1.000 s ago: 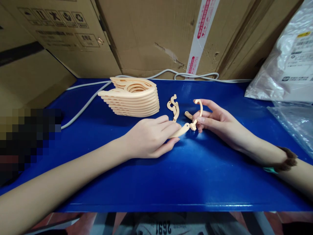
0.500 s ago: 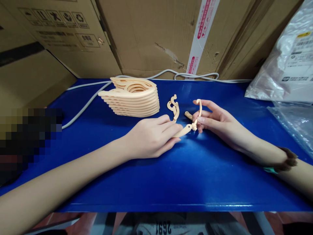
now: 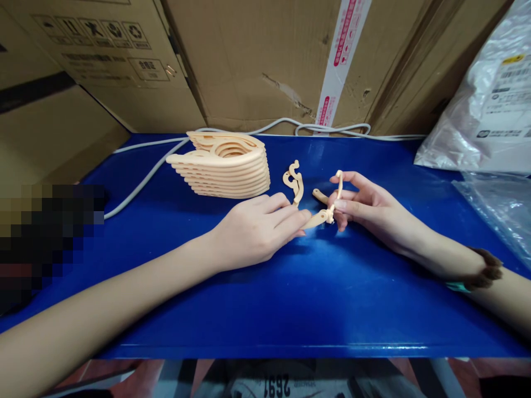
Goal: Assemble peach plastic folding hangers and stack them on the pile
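My left hand is closed on a beige plastic hanger arm, gripping it between thumb and fingers. The arm's holed end meets the base of a beige hanger hook. My right hand pinches that hook, its curved end pointing up and the index finger near the top. Behind the right fingers, another beige hanger arm lies partly hidden. Beyond my left fingertips rest several curved beige hanger pieces. A neat stack of beige hanger parts stands to the left of them.
All of this is on a blue tabletop. Cardboard boxes wall off the back, with a white cable running along them. At right sit a plastic-wrapped package and a clear bag. A blurred dark patch covers the left.
My left hand has shifted the hanger arm slightly, so its holed end now overlaps the hook's base. The hook has turned a little in my right fingers.
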### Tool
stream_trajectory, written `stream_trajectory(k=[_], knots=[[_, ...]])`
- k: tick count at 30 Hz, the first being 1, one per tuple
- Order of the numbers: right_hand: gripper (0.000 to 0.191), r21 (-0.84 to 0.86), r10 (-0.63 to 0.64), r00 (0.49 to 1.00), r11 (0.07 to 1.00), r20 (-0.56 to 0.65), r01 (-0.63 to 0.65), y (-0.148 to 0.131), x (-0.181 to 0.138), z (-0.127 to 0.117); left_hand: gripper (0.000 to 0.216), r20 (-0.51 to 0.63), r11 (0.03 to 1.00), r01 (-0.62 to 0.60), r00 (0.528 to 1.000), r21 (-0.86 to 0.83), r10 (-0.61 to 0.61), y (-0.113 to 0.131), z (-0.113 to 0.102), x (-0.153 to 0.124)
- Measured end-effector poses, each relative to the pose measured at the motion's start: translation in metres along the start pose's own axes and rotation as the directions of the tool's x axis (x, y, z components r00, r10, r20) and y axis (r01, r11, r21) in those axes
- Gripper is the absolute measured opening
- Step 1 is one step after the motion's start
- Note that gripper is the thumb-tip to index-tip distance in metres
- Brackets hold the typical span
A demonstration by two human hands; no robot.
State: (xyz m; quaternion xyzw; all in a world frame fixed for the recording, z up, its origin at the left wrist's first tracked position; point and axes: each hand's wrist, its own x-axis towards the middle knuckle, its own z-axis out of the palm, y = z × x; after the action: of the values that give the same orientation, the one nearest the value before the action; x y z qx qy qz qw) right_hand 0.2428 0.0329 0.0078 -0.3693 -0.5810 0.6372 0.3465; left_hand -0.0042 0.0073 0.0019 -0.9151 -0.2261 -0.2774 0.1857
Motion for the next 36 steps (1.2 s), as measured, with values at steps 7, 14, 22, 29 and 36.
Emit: stream_trajectory(k=[7, 14, 22, 29, 36], knots=[[0.047, 0.043, 0.014, 1.0, 0.999, -0.003, -0.013, -0.0005, 0.0003, 0.0013, 0.023, 0.012, 0.999, -0.022, 1.0, 0.028, 0.021, -0.0047, 0.0031, -0.003], [0.049, 0.013, 0.014, 1.0, 1.0, -0.005, -0.014, -0.0044, -0.0012, 0.0034, 0.022, 0.028, 0.999, -0.035, 0.999, 0.03, 0.034, -0.0055, 0.0033, -0.0036], [0.045, -0.134, -0.024, 1.0, 0.991, 0.018, 0.027, -0.0079, -0.0014, 0.0004, 0.02, 0.036, 0.997, -0.044, 0.999, 0.068, 0.041, -0.0057, 0.0035, -0.0041], [0.045, -0.161, -0.04, 0.999, 0.986, 0.016, 0.042, -0.0071, -0.0014, -0.0027, 0.018, 0.09, 0.991, -0.067, 0.994, 0.116, 0.057, -0.0055, 0.0021, -0.0042], [0.043, -0.166, -0.032, 0.999, 0.986, 0.023, 0.035, -0.0071, -0.0016, -0.0026, 0.02, 0.059, 0.985, -0.082, 0.996, 0.149, 0.074, -0.0049, 0.0003, -0.0037]])
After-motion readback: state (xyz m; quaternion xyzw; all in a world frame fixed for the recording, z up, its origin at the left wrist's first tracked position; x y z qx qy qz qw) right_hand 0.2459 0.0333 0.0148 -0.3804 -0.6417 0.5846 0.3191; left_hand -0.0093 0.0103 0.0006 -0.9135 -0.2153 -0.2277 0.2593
